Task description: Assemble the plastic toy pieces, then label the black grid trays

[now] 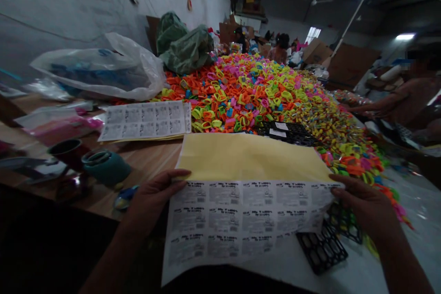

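Note:
Between my two hands a sheet of printed labels [223, 220] is stretched, its upper part folded so that a plain yellow backing [251, 156] shows. My left hand [155, 197] pinches the left edge at the fold. At the right edge, my right hand [361, 202] pinches the sheet between thumb and fingers. Below the right hand lies a black plastic grid tray [322, 250], partly covered by the sheet. A stack of similar label sheets [144, 121] rests on the wooden table to the left.
A large heap of colourful plastic toy watches [255, 87] fills the area ahead. Left of me stand a teal jar [105, 167], a dark cup [69, 151] and a clear plastic bag [103, 73]. A person [406, 87] sits at the right.

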Motion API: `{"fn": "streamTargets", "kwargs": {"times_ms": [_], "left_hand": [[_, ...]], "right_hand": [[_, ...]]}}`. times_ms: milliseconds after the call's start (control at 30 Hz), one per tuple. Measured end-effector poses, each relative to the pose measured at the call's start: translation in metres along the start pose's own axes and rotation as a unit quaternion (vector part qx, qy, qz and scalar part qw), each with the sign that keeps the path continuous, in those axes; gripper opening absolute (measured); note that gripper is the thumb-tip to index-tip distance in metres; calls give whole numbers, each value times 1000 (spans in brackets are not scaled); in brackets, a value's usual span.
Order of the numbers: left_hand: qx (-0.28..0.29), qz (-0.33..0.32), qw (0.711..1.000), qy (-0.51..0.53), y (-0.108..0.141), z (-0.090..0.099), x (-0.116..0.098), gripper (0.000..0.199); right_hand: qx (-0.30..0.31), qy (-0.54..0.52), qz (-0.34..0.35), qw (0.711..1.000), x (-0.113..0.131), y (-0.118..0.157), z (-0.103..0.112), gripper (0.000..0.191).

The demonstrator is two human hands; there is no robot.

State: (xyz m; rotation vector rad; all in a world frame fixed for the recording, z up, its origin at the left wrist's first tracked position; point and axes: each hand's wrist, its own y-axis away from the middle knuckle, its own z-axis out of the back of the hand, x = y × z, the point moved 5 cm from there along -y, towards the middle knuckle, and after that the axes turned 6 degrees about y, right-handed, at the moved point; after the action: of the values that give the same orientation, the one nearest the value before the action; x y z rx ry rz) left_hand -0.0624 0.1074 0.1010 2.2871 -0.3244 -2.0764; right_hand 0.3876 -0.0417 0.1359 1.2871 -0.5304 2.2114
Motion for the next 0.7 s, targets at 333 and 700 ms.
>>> {"fn": "streamTargets", "kwargs": {"times_ms": [333,700], "left_hand": [[-2,-160,968,-193,12,7,-36,25],[116,-177,936,-280,23,-5,-41,28]], "right_hand": [[-39,72,-3,997,-2,26,15,35],[-65,138,128,980,4,73,39,26]]}}
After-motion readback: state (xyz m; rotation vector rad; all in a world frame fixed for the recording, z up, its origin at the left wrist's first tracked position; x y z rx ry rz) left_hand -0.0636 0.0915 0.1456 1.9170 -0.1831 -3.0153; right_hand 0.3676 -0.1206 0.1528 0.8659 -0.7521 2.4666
